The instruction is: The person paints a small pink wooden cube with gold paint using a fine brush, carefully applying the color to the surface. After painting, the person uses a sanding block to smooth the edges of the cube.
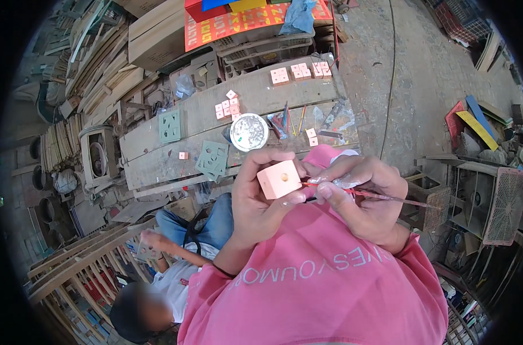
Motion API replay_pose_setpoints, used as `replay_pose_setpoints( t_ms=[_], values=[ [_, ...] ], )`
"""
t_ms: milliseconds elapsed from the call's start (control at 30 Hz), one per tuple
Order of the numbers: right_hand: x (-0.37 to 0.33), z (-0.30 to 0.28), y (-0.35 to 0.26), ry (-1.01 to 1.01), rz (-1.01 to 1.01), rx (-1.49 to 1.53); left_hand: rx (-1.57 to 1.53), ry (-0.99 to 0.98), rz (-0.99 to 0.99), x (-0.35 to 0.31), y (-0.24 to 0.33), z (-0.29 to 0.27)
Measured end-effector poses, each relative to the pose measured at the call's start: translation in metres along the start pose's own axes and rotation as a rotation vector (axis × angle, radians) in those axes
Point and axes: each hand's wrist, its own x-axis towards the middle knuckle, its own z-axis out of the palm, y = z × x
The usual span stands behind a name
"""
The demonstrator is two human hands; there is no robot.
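Observation:
Between the thumb and fingers of my left hand [253, 210] is a pale pink cube-shaped block [276, 183] with a round hole in its facing side. My right hand [372, 201] pinches a thin, red-stained paintbrush [391, 198]. Its tip is close to the block's right side; whether it touches cannot be made out. Beyond my hands, on the wooden table [201, 127], stands a round tin [249, 122] with a whitish, shiny inside. A cluster of pink blocks [227, 108] lies beside it, and two more blocks [312, 137] sit to its right.
Green stencil-like plates [170, 126] lie on the table's left, near a lone pink block [183, 155]. Grouped pink blocks [300, 71] line the far right. Brushes [285, 117] lie by the tin. At lower left sits another person [181, 282]. Stacked crates [267, 50] stand behind the table.

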Motion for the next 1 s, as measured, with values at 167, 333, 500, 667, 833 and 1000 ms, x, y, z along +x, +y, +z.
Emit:
replay_pose_setpoints(
  t_ms=[167, 333, 500, 667, 833, 1000],
  values=[
    [0.005, 0.001, -0.003, 0.016, 0.048, 0.08, 0.115, -0.045, 0.114, 0.009, 0.004, 0.0],
    [0.012, 0.0, -0.005, -0.035, 0.057, 0.12, 0.075, -0.033, 0.033, 0.004, 0.009, -0.008],
    [0.015, 0.0, -0.003, -0.07, 0.071, 0.127, 0.112, -0.018, 0.088, 0.005, 0.011, -0.009],
    [0.019, -0.001, -0.006, -0.118, -0.005, -0.006, 0.213, -0.01, 0.084, 0.007, 0.017, -0.01],
    [0.027, -0.003, -0.007, -0.249, -0.203, -0.169, 0.322, -0.028, 0.085, 0.013, 0.025, -0.014],
    [0.031, -0.005, 0.003, -0.35, -0.441, -0.155, 0.212, -0.093, -0.188, 0.018, 0.032, -0.018]
  ],
)
